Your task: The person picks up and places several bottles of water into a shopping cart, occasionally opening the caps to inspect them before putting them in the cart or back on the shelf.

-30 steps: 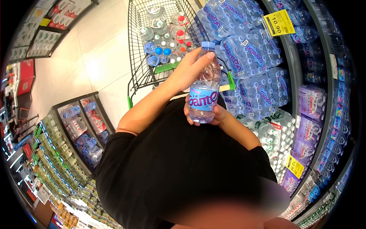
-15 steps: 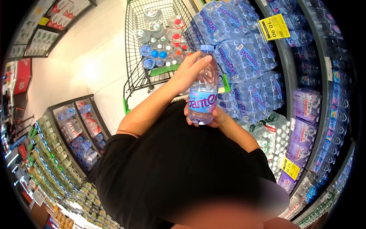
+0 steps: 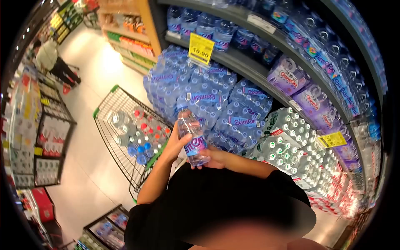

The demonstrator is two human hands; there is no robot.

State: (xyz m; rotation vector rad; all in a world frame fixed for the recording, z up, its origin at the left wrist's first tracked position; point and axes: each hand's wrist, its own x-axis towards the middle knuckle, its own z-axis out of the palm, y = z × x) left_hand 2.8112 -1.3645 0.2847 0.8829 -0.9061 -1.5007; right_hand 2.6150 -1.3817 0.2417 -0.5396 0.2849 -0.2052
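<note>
A clear plastic water bottle [image 3: 194, 142] with a blue cap and a pink-and-blue label is held upright, slightly tilted, in front of my black shirt. Its side is gripped by my left hand [image 3: 178, 139], thumb lying across the front near the top of the label. Lower down, my right hand [image 3: 211, 156] closes around the base. Just beyond the hands on the left stands a shopping cart [image 3: 109, 137] holding several bottles with red, blue and white caps. Behind the bottle, blue shrink-wrapped packs of water bottles [image 3: 204, 93] are piled high.
Packs of white-capped bottles [image 3: 287, 143] are stacked to the right. Shelves [image 3: 246, 68] with blue bottles and purple packs curve along that side, carrying a yellow price tag [image 3: 201, 49]. A person [image 3: 52, 58] stands in the aisle at upper left, near display racks [image 3: 50, 146].
My view has swung right, so the cart and bottle appear further left. The left hand has slid from near the cap down to the bottle's side; the right still holds the base.
</note>
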